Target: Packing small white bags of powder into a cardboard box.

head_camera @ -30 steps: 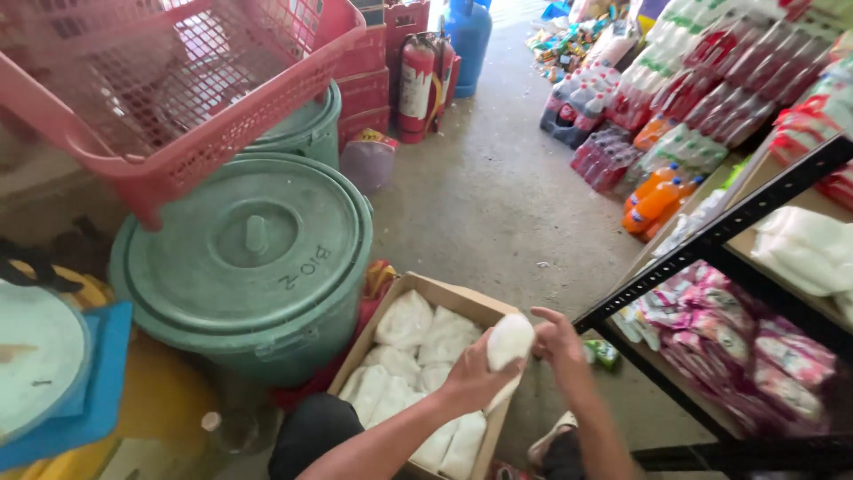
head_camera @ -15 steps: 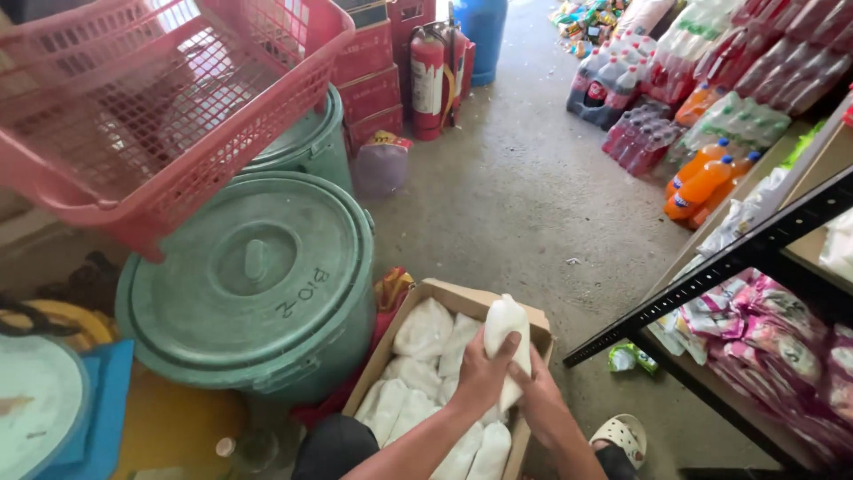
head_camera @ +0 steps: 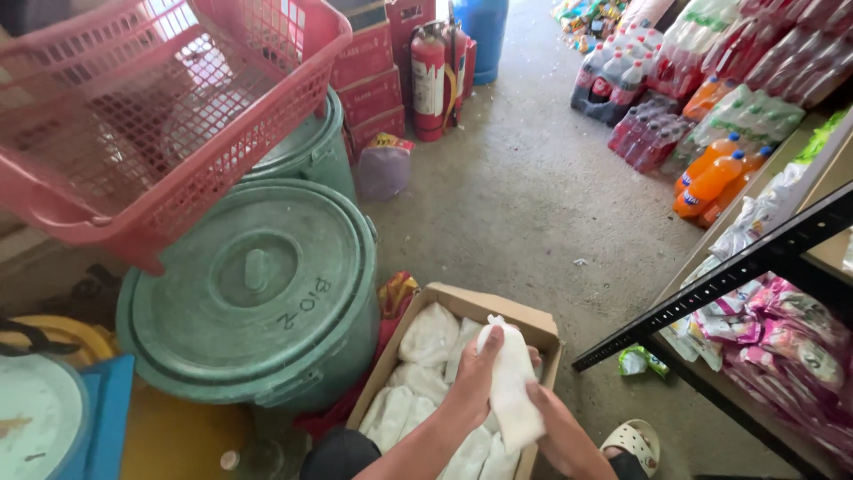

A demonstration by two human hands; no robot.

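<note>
Both hands hold one white plastic bag of powder (head_camera: 511,387) above the open cardboard box (head_camera: 462,307) at the near centre of the scene. The left hand (head_camera: 474,380) wraps around the bag's left side, thumb up along its upper part, fingers closed on it. The right hand (head_camera: 555,427) grips the bag's lower right edge from beneath; its fingers are curled against the plastic. The bag stands roughly upright, its knotted top pointing away from the person.

The box holds more white bags (head_camera: 426,338) of the same kind, packed side by side. Just left of the box stands a large green bin with a round lid (head_camera: 253,293), and a second green bin (head_camera: 306,151) sits behind it. A red mesh plastic basket (head_camera: 160,98) hangs over both, at the far left. A red fire extinguisher (head_camera: 428,84) stands against stacked red crates (head_camera: 369,76) at the far centre.

On the right, a black metal shelf rail (head_camera: 720,280) crosses the view, with pink packets (head_camera: 786,342) under it. Bottles of orange drink (head_camera: 715,173) stand on the concrete floor (head_camera: 524,196) farther off. A white sandal (head_camera: 633,440) shows at the near right.
</note>
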